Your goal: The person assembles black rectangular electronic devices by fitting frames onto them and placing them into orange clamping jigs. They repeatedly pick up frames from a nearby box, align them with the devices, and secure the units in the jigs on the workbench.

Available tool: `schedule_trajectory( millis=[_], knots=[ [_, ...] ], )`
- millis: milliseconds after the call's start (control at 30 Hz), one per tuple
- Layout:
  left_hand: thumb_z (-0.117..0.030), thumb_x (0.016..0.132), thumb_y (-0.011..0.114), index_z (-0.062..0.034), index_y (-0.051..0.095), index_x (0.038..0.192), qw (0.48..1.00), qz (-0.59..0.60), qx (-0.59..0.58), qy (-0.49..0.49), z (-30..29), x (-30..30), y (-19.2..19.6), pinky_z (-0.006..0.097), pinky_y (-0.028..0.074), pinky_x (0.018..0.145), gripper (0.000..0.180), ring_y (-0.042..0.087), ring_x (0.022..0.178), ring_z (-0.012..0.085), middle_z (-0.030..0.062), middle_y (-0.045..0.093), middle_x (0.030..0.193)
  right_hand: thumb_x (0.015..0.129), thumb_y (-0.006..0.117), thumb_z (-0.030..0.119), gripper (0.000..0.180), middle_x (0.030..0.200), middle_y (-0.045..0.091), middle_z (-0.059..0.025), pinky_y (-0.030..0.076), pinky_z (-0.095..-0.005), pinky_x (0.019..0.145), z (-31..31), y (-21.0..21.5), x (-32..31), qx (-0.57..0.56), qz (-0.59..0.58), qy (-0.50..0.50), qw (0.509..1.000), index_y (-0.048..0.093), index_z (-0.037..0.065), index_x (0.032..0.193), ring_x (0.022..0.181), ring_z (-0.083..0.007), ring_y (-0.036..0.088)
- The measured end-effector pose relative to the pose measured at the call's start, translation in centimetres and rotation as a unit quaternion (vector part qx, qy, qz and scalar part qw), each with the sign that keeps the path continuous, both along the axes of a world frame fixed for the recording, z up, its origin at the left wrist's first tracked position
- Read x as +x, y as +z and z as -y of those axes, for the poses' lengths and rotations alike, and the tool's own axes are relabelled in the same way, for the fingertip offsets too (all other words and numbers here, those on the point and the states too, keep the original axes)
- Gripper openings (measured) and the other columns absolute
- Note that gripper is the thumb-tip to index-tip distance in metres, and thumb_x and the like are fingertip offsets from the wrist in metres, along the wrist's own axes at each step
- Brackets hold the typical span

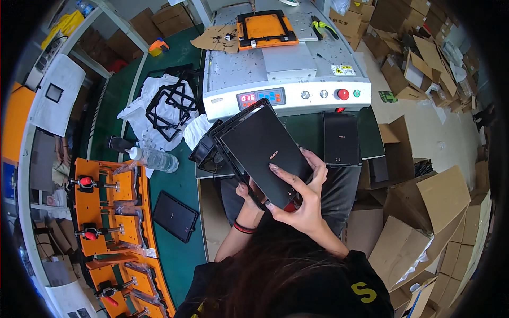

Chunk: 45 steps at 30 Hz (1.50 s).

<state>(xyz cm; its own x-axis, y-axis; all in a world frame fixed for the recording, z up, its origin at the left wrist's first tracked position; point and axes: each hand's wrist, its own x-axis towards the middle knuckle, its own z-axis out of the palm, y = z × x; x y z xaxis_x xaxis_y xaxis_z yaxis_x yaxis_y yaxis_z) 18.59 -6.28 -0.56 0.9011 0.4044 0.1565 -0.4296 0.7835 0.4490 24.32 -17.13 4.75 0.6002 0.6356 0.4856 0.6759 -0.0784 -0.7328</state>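
- While the head view looks down over the lap, a black panel (265, 148) sits at its centre, tilted, its long side running from about eleven o'clock down to five.
- A thin black frame (238, 118) shows along the panel's ten and eight o'clock sides; whether the panel is fully seated in it, I cannot tell.
- The left hand (250, 198), at six o'clock, is curled closed on the frame's lower-left edge, thumb showing, most fingers hidden behind.
- The right hand (306, 200), near five o'clock, is partly spread over the panel: index finger on its face, thumb at the bottom edge, other fingers along the right edge.
- The step in hand seems to be fitting panel and frame to each other; the next move would likely call for matching corners and even pressure along the rim, without twisting the thin frame.
- A second dark panel (342, 139) lies between two and three o'clock; a framed panel (176, 216) rests on the green bench (177, 267) at eight.
- Loose black frames (169, 100) lie piled at ten o'clock, a clear bottle (159, 160) stands at nine, and a machine (291, 63) carries an orange fixture (268, 26) at twelve.
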Motion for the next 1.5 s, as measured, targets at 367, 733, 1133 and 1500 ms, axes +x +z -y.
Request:
schedule_trajectory(
  millis=[367,733,1133,1500],
  knots=[
    [-0.056,0.061,0.076,-0.0063,0.017,0.146,1.000,-0.008,-0.008,0.004,0.6,-0.4,-0.7,0.044,0.033,0.104,0.115,0.036,0.127,0.0314,0.0175,0.032,0.141,0.058,0.080,0.037,0.063,0.133,0.037,-0.0273,0.023,-0.0478,0.099,-0.7,-0.9,0.0,0.032,0.014,-0.022,0.999,0.069,0.021,0.119,0.124,-0.0381,0.032],
    [-0.054,0.062,0.076,-0.0047,0.021,0.144,1.000,0.012,0.013,0.024,-0.2,1.8,-1.1,0.041,0.034,0.099,0.110,0.038,0.121,0.0289,0.0159,0.036,0.136,0.056,0.081,0.035,0.063,0.132,0.037,-0.0266,0.023,-0.0482,0.101,-0.7,-0.8,-0.4,0.003,0.017,-0.031,0.999,0.070,0.016,0.115,0.127,-0.0383,0.033],
    [-0.052,0.063,0.076,-0.0030,0.025,0.141,1.000,0.001,0.008,0.007,0.2,1.1,-1.1,0.038,0.035,0.094,0.105,0.040,0.114,0.0261,0.0142,0.039,0.131,0.066,0.077,0.041,0.060,0.136,0.038,-0.0262,0.012,-0.0554,0.106,-0.5,0.2,-0.4,-0.080,0.085,-0.039,0.992,0.066,0.021,0.122,0.130,-0.0390,0.031],
    [-0.049,0.064,0.076,-0.0014,0.029,0.139,0.993,-0.056,0.015,-0.102,1.9,-0.5,-2.7,0.036,0.036,0.089,0.100,0.042,0.108,0.0235,0.0126,0.043,0.125,0.074,0.073,0.036,0.050,0.128,0.054,-0.0097,0.017,-0.0545,0.108,3.1,1.5,-1.6,-0.139,0.171,-0.058,0.974,0.066,0.023,0.121,0.111,-0.0242,0.054]
  ],
)
